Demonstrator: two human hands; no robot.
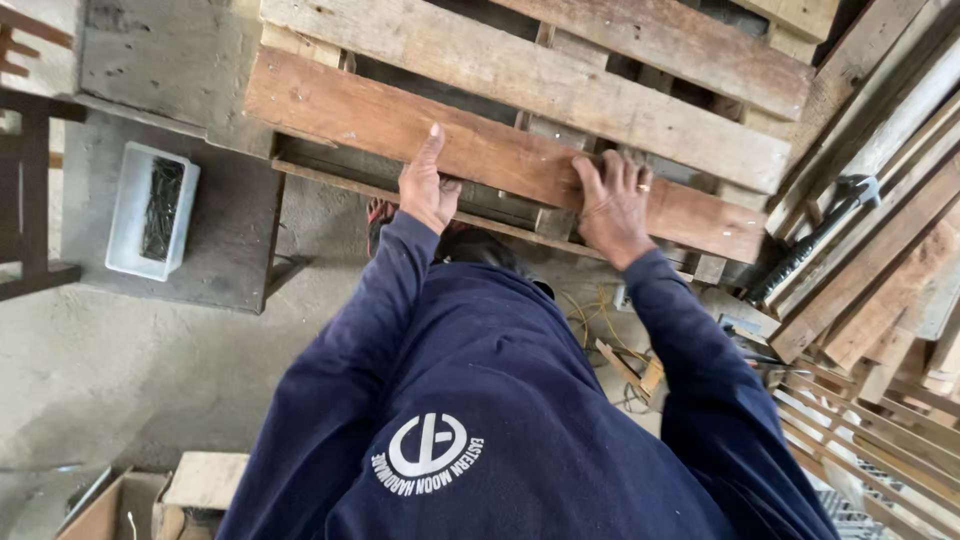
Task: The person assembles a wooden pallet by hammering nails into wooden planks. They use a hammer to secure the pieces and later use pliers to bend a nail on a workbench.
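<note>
Both hands flat, left hand (427, 190), right hand (615, 205), pressing plank (500, 155)

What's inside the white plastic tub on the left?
The white tub holds a dark heap of thin metal pieces, probably nails. What lies beneath the heap is covered.

Bare floor (120, 370) left open; stacked planks (880, 260), hammer (815, 240) crowd right.
</note>
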